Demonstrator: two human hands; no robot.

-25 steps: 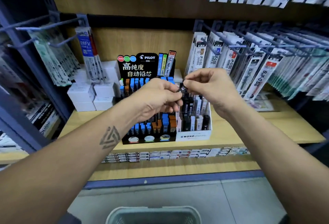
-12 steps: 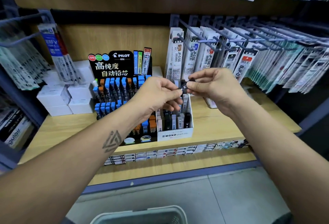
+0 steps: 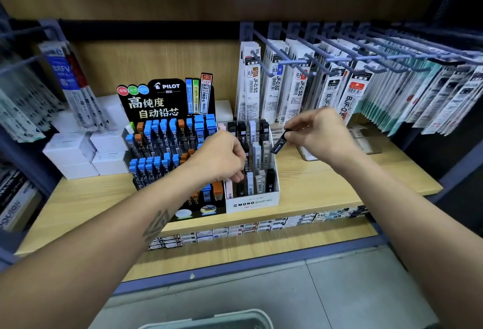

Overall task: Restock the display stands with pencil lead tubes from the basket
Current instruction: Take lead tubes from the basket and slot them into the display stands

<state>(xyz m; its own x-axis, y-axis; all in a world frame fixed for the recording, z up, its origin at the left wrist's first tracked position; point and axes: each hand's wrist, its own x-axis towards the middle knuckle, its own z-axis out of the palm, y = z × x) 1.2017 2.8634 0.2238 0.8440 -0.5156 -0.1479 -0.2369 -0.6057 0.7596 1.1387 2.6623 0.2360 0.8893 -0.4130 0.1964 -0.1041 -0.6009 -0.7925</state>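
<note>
My right hand [image 3: 324, 135] pinches one black pencil lead tube [image 3: 279, 143] by its top end, tilted, just above the right side of the white MONO stand [image 3: 252, 203]. This stand holds rows of black, grey and white tubes. My left hand [image 3: 219, 157] hovers over the stand's left side with its fingers curled round what seem to be more tubes, mostly hidden behind the back of the hand. The black PILOT stand [image 3: 167, 145] with blue and orange capped tubes stands right beside it on the left. The rim of the grey basket [image 3: 209, 319] shows at the bottom edge.
Both stands sit on a wooden shelf [image 3: 326, 190]. White boxes [image 3: 78, 151] are stacked at the left. Metal hooks [image 3: 339, 57] with hanging refill packs jut out above and to the right of my right hand. Small packets line the lower shelf [image 3: 235, 232].
My hands have parted: the right hand drew the black tube away to the right, and the left hand dropped toward the MONO stand. The view shifted closer to the shelf.
</note>
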